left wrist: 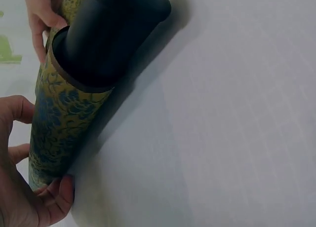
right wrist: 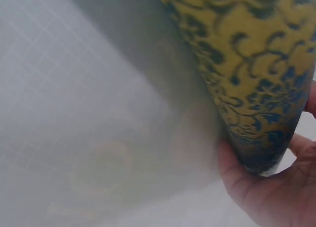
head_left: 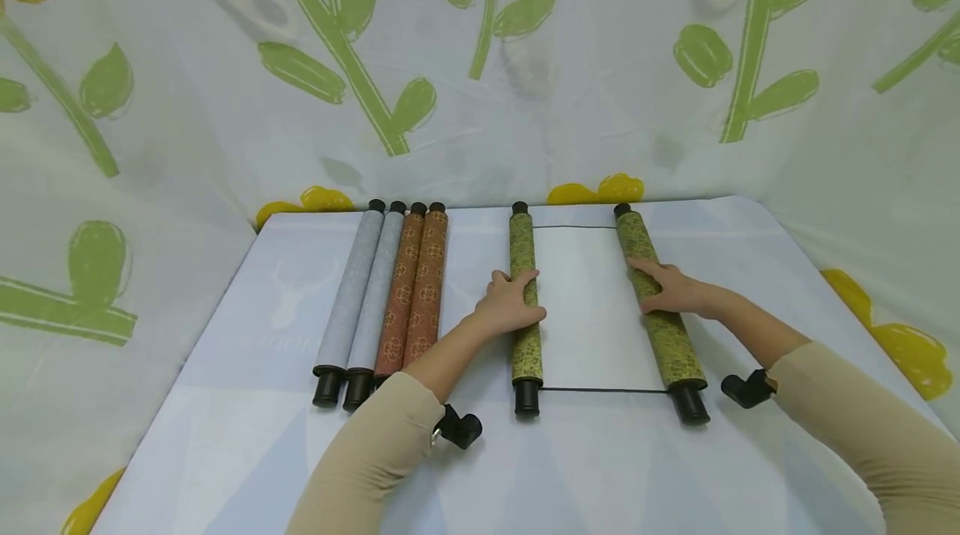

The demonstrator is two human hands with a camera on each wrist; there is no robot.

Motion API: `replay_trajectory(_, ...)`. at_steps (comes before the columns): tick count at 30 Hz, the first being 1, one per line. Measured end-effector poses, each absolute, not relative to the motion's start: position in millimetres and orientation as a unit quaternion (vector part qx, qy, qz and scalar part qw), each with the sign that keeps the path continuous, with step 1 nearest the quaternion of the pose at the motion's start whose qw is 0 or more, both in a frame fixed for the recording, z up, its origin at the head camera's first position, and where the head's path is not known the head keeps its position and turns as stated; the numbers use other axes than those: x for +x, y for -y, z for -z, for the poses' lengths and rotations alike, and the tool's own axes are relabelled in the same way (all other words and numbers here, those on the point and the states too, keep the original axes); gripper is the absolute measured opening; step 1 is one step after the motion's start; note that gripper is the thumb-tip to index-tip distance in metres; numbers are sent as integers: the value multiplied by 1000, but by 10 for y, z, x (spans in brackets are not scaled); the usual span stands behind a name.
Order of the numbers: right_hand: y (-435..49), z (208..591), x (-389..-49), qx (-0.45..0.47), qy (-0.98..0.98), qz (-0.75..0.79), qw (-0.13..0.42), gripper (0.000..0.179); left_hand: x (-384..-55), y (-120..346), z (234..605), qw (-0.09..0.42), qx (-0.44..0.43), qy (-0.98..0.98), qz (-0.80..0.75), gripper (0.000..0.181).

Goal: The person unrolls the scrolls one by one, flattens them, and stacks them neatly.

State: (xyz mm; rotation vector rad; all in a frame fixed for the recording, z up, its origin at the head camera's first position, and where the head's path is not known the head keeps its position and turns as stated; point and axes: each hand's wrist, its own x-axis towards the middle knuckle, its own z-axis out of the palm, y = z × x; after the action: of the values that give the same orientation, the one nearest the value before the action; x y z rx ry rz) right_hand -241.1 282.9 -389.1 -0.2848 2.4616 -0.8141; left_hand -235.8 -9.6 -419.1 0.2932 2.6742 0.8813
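Over at the left of the head view, a pale deer figure (head_left: 291,293) is showing on the tabletop (head_left: 225,435), with faint lettering (head_left: 287,344) beneath it, too blurred to read. Moving across, two grey rolls (head_left: 352,289) and two brown rolls (head_left: 426,281) are lying side by side, all leaning, lower ends towards the left; the left forearm (head_left: 448,358) is crossing in front of the brown pair's lower part.

Centre of the frame now, and the left hand (head_left: 506,304) is gripping the yellow-green left roller (head_left: 527,356) near its middle, fingers and thumb bent over it. That roller's long axis is running almost straight from top to bottom. Down in the left wrist view, its black knob (left wrist: 118,34) is pointing to the upper right, while the hand is holding on from the lower left.

Next along, a white sheet (head_left: 588,302) is stretching between the rollers, dark lines edging its top and bottom. Then comes the matching right roller (head_left: 670,352), and it's slanting, its near end pointing towards the lower right. On its right side, the right hand (head_left: 675,292) is gripping it around the middle; in the right wrist view, the roller is tapering down towards that hand, lower right.
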Motion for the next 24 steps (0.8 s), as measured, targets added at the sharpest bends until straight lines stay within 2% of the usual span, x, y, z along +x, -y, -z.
replay_trajectory(11, -2837, 3913, -2384, -88, -929, 263, 243, 101, -2355, 125, 4199, 119, 85, -960, -237, 97)
replay_trajectory(17, -2860, 3911, -2366, -92, -937, 248, 228, 102, -2353, 170, 4158, 120, 82, -960, -238, 95)
replay_trajectory(24, -2987, 3875, -2323, -105, -933, 254, 232, 101, -2351, 294, 4131, 126, 92, -958, -241, 85)
